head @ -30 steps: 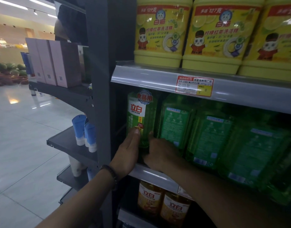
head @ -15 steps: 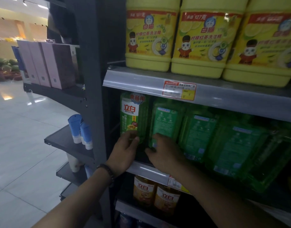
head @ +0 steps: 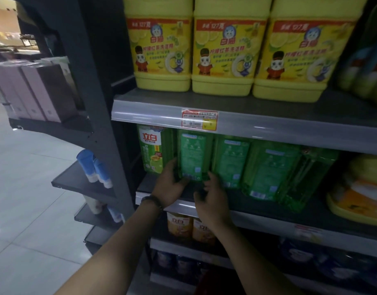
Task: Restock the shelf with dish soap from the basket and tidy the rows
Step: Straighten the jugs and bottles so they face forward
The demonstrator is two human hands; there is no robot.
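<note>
A row of green dish soap bottles stands on the middle shelf (head: 268, 219). The leftmost bottle (head: 151, 150) shows its front label. The second bottle (head: 194, 154) shows its back label, and so do the ones to its right (head: 231, 160). A bottle further right (head: 307, 179) leans. My left hand (head: 169, 186) grips the lower left side of the second bottle, thumb across its front. My right hand (head: 213, 199) touches that bottle's lower right corner with its fingertips. No basket is in view.
Large yellow jugs (head: 162, 50) fill the shelf above. Orange bottles (head: 179, 225) stand on the shelf below, and a yellow and orange tub (head: 362, 192) sits at the right. A dark upright post (head: 93, 103) borders the bay on the left, with side shelves holding boxes and tubes.
Both hands have moved right from the leftmost bottle to the second bottle. My view has shifted to the right and pulled back a little.
</note>
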